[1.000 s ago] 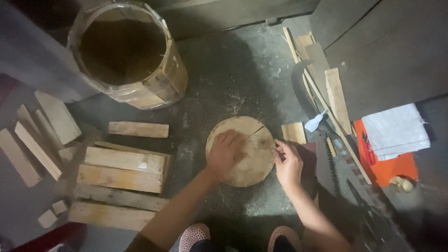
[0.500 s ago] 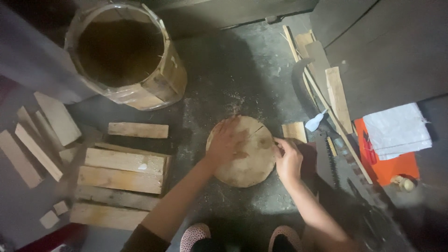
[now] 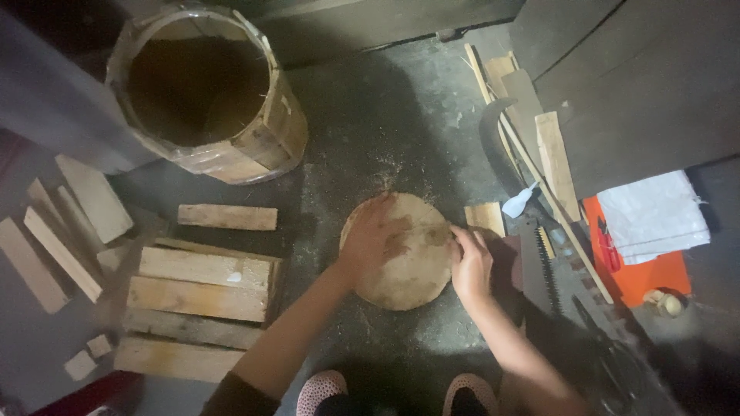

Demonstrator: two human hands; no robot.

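The round wooden disc (image 3: 405, 250) lies flat mid-floor (image 3: 385, 115); the left hand (image 3: 370, 239) presses spread fingers on it to steady it; the right hand (image 3: 470, 262) seems to pinch its right edge, near the saw (image 3: 539, 262).

Your left hand (image 3: 375, 237) lies flat on the round wooden disc (image 3: 405, 258) on the floor (image 3: 401, 115), while your right hand (image 3: 470, 262) touches its right edge. A wooden barrel (image 3: 270, 131) stands beyond, stacked planks (image 3: 200, 296) lie left, and a saw (image 3: 539, 258) lies right.
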